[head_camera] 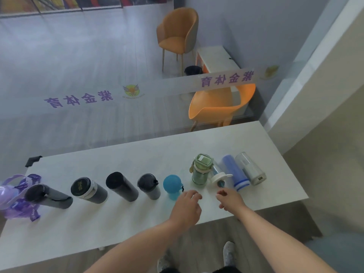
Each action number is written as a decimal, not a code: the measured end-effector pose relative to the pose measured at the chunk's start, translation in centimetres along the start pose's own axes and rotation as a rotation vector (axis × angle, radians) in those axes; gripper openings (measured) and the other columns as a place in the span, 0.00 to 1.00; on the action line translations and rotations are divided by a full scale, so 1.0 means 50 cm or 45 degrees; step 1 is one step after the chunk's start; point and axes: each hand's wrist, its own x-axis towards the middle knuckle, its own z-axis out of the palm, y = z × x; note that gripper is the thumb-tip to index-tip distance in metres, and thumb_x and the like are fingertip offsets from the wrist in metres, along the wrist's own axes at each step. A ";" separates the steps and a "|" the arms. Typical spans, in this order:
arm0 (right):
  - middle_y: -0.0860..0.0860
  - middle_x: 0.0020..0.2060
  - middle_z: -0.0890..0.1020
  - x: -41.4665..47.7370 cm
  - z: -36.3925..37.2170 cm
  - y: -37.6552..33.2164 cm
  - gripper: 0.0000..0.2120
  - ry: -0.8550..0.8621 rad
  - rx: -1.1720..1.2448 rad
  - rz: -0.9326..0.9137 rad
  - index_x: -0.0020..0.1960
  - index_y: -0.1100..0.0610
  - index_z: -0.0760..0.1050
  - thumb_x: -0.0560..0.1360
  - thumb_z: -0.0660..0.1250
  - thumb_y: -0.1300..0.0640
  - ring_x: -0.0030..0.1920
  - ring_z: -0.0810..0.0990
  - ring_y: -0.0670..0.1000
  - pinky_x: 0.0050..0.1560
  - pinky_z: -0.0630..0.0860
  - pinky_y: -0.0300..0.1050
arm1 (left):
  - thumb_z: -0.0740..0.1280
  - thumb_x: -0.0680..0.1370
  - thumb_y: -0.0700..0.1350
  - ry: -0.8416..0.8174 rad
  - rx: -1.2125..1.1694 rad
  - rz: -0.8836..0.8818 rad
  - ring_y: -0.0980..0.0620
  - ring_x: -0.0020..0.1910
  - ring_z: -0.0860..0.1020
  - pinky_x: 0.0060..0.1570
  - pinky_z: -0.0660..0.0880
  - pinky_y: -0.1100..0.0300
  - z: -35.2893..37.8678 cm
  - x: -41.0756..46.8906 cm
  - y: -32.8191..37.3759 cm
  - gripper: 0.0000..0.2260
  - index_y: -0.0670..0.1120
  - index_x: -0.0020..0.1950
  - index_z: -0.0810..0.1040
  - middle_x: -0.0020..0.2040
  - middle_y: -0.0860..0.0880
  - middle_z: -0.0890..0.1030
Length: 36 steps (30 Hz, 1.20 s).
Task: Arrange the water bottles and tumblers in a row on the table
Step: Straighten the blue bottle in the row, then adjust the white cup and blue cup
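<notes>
Bottles and tumblers stand in a row along the table, spaced at left, crowded at right. Both hands, left hand and right hand, hover with fingers loosely spread, holding nothing, near the white-capped bottle. Likely risk: a reach here topples the touching green bottle or the blue bottle.

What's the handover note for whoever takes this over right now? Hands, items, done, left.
Left hand: empty, open, near the blue bottle.
Right hand: empty, fingers curled, just in front of the white-capped clear bottle.
Done: spaced row along the table, from the purple bottle at the left end through four dark tumblers to the blue one.
Left: green bottle, clear, blue-sleeved and grey ones sit bunched at the right; spacing needed.
</notes>
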 end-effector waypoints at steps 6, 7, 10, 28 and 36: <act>0.54 0.40 0.83 0.084 -0.114 0.040 0.06 0.017 -0.179 -0.149 0.46 0.58 0.80 0.78 0.65 0.59 0.38 0.83 0.54 0.39 0.78 0.44 | 0.60 0.79 0.45 -0.028 -0.129 -0.260 0.51 0.64 0.72 0.62 0.70 0.58 0.084 0.078 0.092 0.17 0.49 0.68 0.72 0.68 0.53 0.72; 0.53 0.40 0.83 0.104 -0.131 0.045 0.06 0.019 -0.223 -0.184 0.44 0.56 0.79 0.78 0.65 0.58 0.40 0.83 0.55 0.43 0.79 0.47 | 0.60 0.79 0.45 -0.019 -0.172 -0.327 0.51 0.64 0.72 0.63 0.70 0.57 0.099 0.091 0.108 0.17 0.49 0.68 0.72 0.68 0.52 0.72; 0.53 0.46 0.84 0.164 -0.170 0.065 0.04 0.005 -0.333 -0.288 0.48 0.55 0.80 0.77 0.66 0.58 0.47 0.83 0.56 0.51 0.79 0.50 | 0.62 0.79 0.44 0.013 -0.278 -0.503 0.49 0.66 0.71 0.66 0.68 0.57 0.141 0.129 0.149 0.19 0.49 0.70 0.71 0.69 0.49 0.71; 0.57 0.51 0.82 0.284 -0.172 0.046 0.12 -0.242 -1.026 -0.493 0.56 0.55 0.77 0.79 0.57 0.63 0.52 0.81 0.61 0.46 0.74 0.48 | 0.62 0.77 0.41 0.058 -0.291 -0.621 0.45 0.68 0.67 0.63 0.72 0.50 0.220 0.197 0.178 0.28 0.57 0.75 0.60 0.77 0.51 0.58; 0.51 0.36 0.77 0.235 -0.238 -0.001 0.10 -0.227 -0.757 -0.445 0.40 0.55 0.74 0.79 0.59 0.62 0.32 0.77 0.49 0.27 0.69 0.39 | 0.63 0.77 0.45 0.094 0.094 -0.261 0.43 0.73 0.62 0.71 0.66 0.51 0.168 0.183 0.210 0.30 0.51 0.78 0.59 0.80 0.45 0.55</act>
